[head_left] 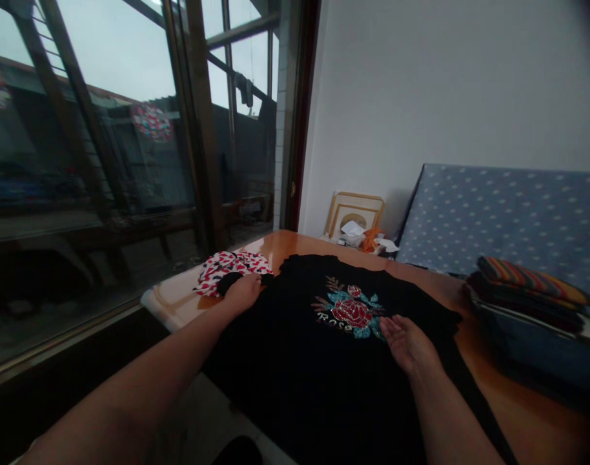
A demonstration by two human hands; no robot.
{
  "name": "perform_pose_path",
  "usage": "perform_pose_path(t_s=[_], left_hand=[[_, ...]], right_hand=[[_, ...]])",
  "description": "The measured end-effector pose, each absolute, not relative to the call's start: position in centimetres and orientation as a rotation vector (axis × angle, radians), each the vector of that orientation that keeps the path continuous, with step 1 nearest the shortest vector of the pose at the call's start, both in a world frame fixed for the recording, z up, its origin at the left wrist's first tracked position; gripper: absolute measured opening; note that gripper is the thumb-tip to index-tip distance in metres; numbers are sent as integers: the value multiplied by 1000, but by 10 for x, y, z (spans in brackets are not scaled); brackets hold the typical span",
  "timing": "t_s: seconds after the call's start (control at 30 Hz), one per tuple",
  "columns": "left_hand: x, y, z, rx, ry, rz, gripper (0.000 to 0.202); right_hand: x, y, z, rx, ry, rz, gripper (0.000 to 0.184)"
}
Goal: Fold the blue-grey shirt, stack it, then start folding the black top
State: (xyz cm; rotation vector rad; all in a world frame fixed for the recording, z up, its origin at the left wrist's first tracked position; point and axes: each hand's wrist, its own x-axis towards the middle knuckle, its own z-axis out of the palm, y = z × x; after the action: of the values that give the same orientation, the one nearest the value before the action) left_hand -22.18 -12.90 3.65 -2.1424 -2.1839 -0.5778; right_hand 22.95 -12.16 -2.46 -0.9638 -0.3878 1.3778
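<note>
A black T-shirt (295,349) with a red rose and blue leaf print (349,312) lies spread on a wooden table (527,400). My left hand (241,292) reaches far left and closes on the shirt's sleeve edge beside a red, white and black patterned cloth (232,266). Just right of the rose print, my right hand (406,341) rests flat on the shirt with its fingers stretched out.
A stack of folded clothes (527,294), striped on top, sits on the table's right side. A blue dotted mattress (508,213) leans on the wall. Small clutter and a gold frame (356,216) stand at the far corner. Large windows (106,161) line the left.
</note>
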Motion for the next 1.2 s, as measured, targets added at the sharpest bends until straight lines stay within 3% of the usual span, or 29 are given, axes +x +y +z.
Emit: perform_pose_path(t_s=[0.17,0.37,0.77,0.97,1.2], left_hand=[[-233,-167,33,-1997,-2206,-635,37],[-224,-203,14,-2157,-1973,-357,36],[-233,-215,31,-2133,-1866,-185,29],[-215,-216,26,-2273,-1821,-359,28],[-208,-228,9,-2394,-1876,-507,48]], right_hand=[[229,-119,-26,-986,-408,1354,5],[232,-121,-24,-988,-384,1364,4],[230,-133,1,-984,-280,1360,9],[233,-139,14,-846,-229,1220,8],[252,-142,24,-824,-136,1144,12]])
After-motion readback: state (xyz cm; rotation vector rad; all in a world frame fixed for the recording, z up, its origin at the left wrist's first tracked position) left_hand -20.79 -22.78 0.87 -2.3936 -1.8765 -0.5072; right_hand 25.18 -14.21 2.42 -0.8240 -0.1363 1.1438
